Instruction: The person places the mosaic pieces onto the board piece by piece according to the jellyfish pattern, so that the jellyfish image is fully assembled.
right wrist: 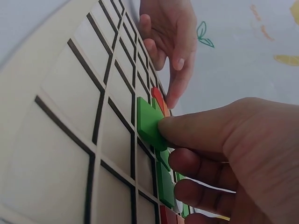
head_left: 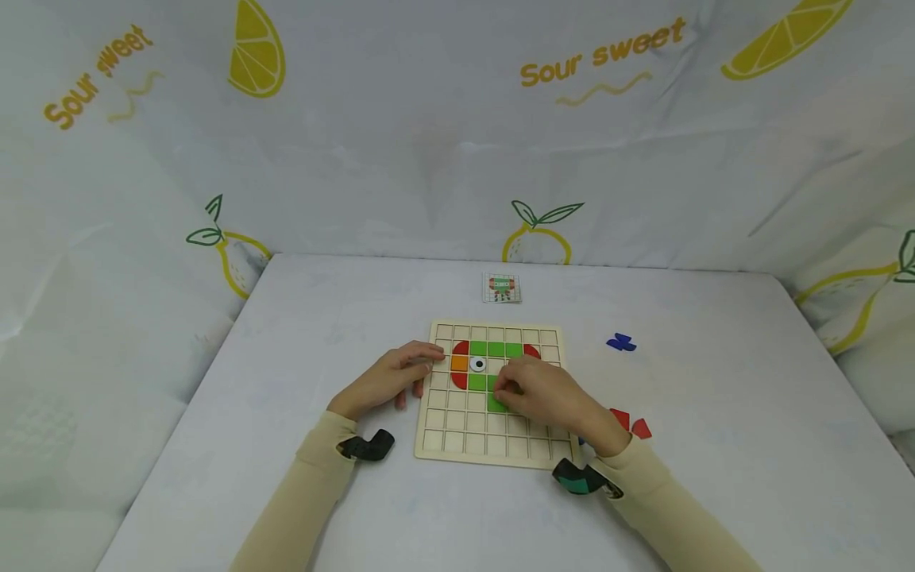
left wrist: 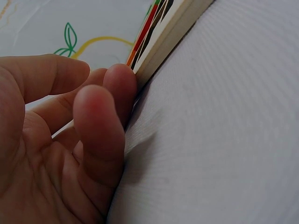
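A wooden grid board [head_left: 446, 442] lies on the table, with flat tiles set in its cells. My right hand [head_left: 545, 391] is over the board and pinches a green square tile [right wrist: 150, 122], which looks slightly tilted against the grid. Around it, green tiles [head_left: 496, 349], red rounded tiles [head_left: 460, 380], an orange tile [head_left: 461, 363] and a white eye tile [head_left: 477, 364] form a pattern, partly hidden by that hand. My left hand [head_left: 391, 373] rests at the board's left edge, fingers loosely bent and holding nothing.
A small stack of picture cards [head_left: 502, 287] lies behind the board. Blue pieces [head_left: 622, 342] sit on the table to the right. Loose red pieces [head_left: 641, 429] lie beside my right wrist. A printed cloth [head_left: 429, 159] hangs behind the table.
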The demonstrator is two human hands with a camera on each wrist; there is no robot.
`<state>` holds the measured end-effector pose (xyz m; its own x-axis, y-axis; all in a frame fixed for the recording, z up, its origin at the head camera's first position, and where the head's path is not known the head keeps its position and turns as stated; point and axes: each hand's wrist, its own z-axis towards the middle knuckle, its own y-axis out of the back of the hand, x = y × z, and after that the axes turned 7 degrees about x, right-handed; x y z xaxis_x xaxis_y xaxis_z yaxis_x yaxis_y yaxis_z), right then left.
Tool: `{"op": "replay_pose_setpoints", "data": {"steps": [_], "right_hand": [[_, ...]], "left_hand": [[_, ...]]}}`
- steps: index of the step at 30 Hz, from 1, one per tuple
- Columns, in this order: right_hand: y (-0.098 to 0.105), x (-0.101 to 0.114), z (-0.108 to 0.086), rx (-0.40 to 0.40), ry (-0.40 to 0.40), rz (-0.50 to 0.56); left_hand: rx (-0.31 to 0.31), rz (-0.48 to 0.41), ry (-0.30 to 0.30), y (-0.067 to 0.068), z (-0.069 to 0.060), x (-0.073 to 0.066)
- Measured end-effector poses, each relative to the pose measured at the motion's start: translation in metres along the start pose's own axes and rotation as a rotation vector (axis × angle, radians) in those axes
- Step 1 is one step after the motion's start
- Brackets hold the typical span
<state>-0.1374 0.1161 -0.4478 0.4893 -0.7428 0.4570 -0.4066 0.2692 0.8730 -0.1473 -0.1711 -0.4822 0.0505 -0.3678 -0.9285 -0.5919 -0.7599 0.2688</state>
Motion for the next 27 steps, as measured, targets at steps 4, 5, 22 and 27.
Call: {"op": "replay_pose_setpoints", "data": {"steps": [4,5,22,27], "right_hand": [[-0.001,0.002,0.0,-0.014,0.009,-0.017],[-0.001,0.002,0.0,-0.016,0.011,-0.021],[0.005,-0.001,-0.002,-0.022,0.019,0.007],[0.014,-0.005,-0.005,-0.014,0.004,0.061]], "left_hand": [[0.0,-0.003,-0.001,0.0,0.0,0.001],[0.0,-0.003,0.0,0.0,0.001,0.002],[0.002,0.007,-0.003,0.0,0.004,0.004],[-0.004,0.008,0.008,0.0,0.002,0.003]]}}
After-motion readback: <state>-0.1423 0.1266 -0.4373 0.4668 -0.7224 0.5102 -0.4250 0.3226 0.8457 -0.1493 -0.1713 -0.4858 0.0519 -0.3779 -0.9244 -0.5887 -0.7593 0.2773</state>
